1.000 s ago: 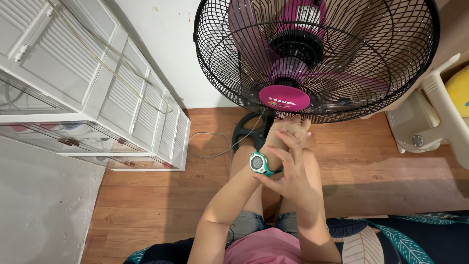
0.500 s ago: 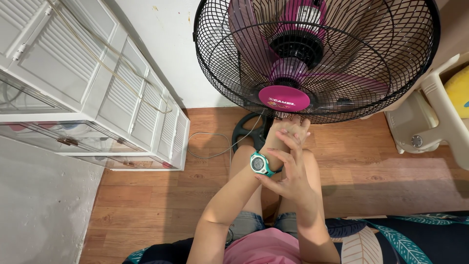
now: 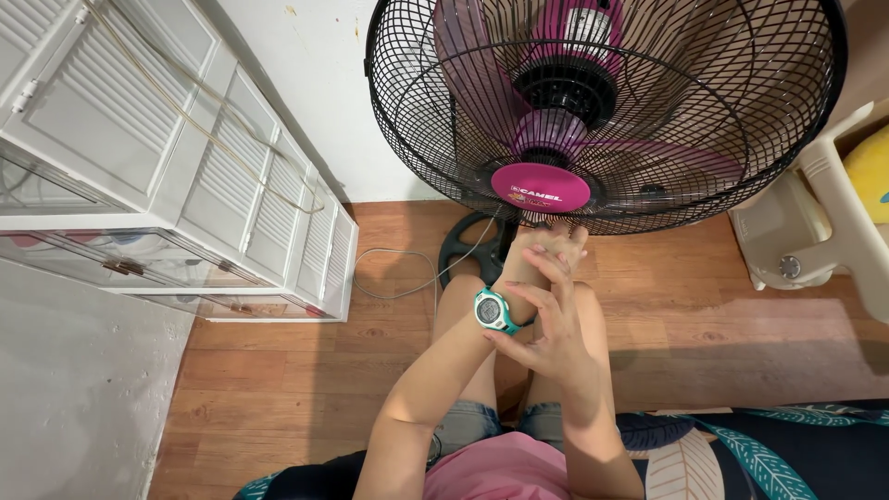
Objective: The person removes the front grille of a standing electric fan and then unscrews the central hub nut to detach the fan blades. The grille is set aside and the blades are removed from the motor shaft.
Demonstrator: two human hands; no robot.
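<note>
Nearest the camera: a pink top and denim shorts at the lower edge, with a dark blue leaf-patterned fabric to the right.

Both forearms rise from there toward the centre of the view. The right hand is open, fingers spread and slightly curled. Its fingertips rest at the left wrist, touching or just beside a teal wristwatch. The hand grips nothing that can be seen. The watch sits strapped on the left wrist, its grey face turned up toward the camera, above the knees.

The left hand extends beyond the watch, fingers loosely bent. Its tips lie just under the lower rim of the fan guard; contact with the guard cannot be confirmed. Whether it holds anything cannot be told, since the right hand partly covers it.

Beneath the arms, a wooden plank floor.

Further off: a standing fan with a black wire guard, magenta blades and a magenta centre cap, directly ahead. Its round black base stands on the floor behind the left hand. A thin cable loops on the floor near the base.

To the left, a white louvred cabinet stands against the wall, well apart from the hands. To the right, a cream plastic piece of furniture with a yellow object in it.
</note>
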